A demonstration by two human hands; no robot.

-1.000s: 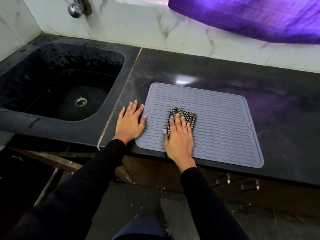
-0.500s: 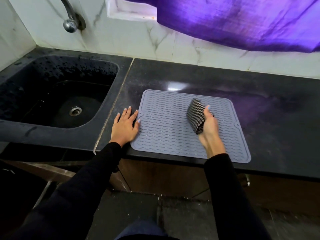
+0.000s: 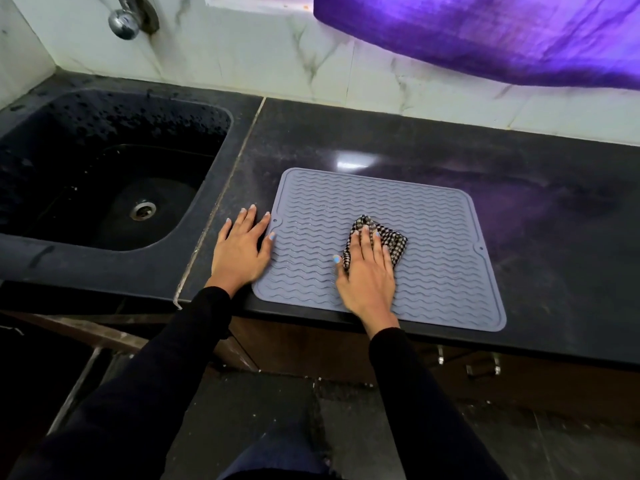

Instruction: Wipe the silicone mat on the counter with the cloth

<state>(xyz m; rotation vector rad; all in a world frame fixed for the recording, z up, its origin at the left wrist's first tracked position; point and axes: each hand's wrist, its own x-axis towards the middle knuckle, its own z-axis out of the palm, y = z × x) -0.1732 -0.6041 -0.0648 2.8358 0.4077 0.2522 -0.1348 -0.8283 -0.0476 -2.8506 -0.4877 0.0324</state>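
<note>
A grey silicone mat with wavy ridges lies flat on the black counter, close to the front edge. A folded black-and-white checked cloth sits on the mat's middle. My right hand lies flat on the cloth with straight fingers, pressing it onto the mat. My left hand rests flat on the counter at the mat's left edge, its thumb touching the mat's rim.
A black sink with a metal drain sits left of the mat, below a chrome tap. A purple cloth hangs over the marble wall behind. Cabinet handles show below the counter edge.
Half a second ago my right hand held the cloth up at the mat's right side. It has come back left and down, and presses the cloth flat mid-mat. My left hand stayed put.
</note>
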